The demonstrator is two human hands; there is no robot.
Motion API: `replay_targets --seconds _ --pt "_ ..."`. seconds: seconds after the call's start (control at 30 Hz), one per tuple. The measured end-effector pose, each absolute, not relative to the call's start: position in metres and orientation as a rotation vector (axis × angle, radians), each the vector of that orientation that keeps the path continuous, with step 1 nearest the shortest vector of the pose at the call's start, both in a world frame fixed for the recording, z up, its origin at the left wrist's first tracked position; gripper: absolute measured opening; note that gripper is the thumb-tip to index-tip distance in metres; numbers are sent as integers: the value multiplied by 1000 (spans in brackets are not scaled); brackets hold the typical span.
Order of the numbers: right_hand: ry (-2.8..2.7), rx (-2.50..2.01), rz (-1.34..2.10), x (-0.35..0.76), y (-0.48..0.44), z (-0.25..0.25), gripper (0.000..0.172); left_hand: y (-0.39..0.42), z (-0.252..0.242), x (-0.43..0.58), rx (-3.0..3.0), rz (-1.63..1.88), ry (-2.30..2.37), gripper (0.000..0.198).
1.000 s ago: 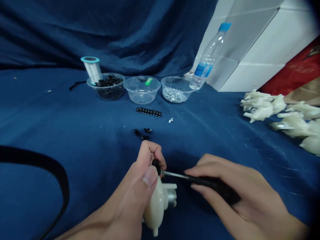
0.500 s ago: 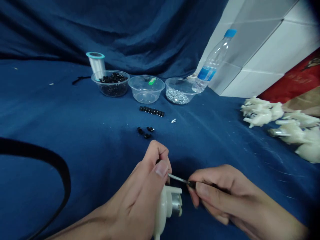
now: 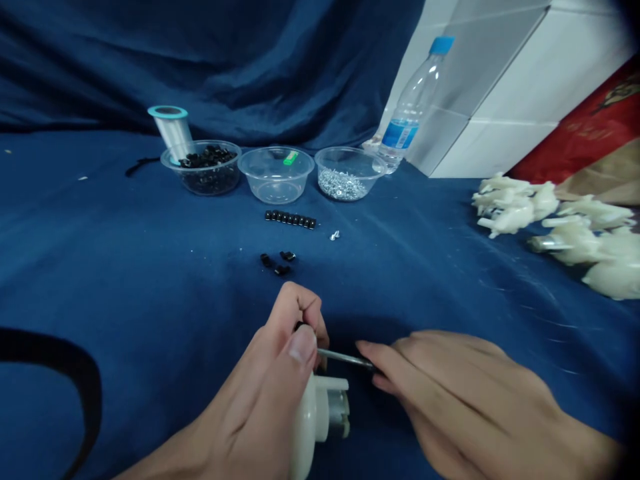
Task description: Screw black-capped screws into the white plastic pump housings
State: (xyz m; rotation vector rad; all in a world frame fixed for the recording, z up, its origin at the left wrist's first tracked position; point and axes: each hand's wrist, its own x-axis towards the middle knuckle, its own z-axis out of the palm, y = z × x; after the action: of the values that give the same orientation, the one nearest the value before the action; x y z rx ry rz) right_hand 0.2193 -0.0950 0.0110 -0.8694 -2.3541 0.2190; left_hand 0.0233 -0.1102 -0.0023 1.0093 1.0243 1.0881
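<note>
My left hand [image 3: 265, 387] is closed around a white plastic motor housing [image 3: 306, 427], with a silver motor end [image 3: 339, 412] jutting out to the right. Between its thumb and index finger a small black part [image 3: 299, 326] just shows. My right hand [image 3: 455, 393] grips a screwdriver [image 3: 345, 358], its back turned upward over the handle. The metal shaft runs left to the left thumb, and its tip is hidden behind that thumb. Beyond the left hand lie several loose black parts [image 3: 281, 270] and a neat row of black parts [image 3: 290, 219].
A few screws [image 3: 335, 235] lie on the blue cloth. Behind stand a tub of black parts [image 3: 210, 183], a clear tub [image 3: 276, 190], a tub of screws [image 3: 345, 187], a spool [image 3: 171, 130] and a bottle [image 3: 413, 100]. White housings [image 3: 515, 207] are heaped right. A black strap [image 3: 85, 373] curves at left.
My right hand has rolled over around the screwdriver, so its back now faces up and its thumb is out of sight. The whole view has shifted slightly; my left hand keeps its grip.
</note>
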Motion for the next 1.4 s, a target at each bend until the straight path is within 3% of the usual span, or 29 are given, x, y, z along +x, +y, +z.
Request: replay_targets --seconds 0.1,0.17,0.27,0.33,0.53,0.67,0.9,1.1,1.4 --pt "-2321 -877 399 215 -95 16 20 -110 -1 23 988 1109 999 32" --pt "-2178 -1071 885 214 -92 20 17 -111 0 21 1015 1081 977 32" --pt "-1729 -1284 1792 214 -86 26 35 -111 -1 18 1065 1021 946 31" --pt "-1453 -1300 2094 216 -82 27 40 -108 -3 17 1074 1036 916 31" --pt "-1703 -1262 1791 222 -74 26 27 -85 -9 12 1206 1076 779 35" --pt "-1830 -1268 1702 226 -71 27 25 -83 -3 6 1202 967 811 27" --pt "-1809 -1277 1698 229 -74 24 26 -95 12 -7 1199 678 921 30" --pt "-1837 -1220 1665 231 -73 20 23 -88 8 -14 1257 730 868 13" --pt "-1835 -1238 1660 230 -72 22 20 -83 8 -14 1291 812 977 11"
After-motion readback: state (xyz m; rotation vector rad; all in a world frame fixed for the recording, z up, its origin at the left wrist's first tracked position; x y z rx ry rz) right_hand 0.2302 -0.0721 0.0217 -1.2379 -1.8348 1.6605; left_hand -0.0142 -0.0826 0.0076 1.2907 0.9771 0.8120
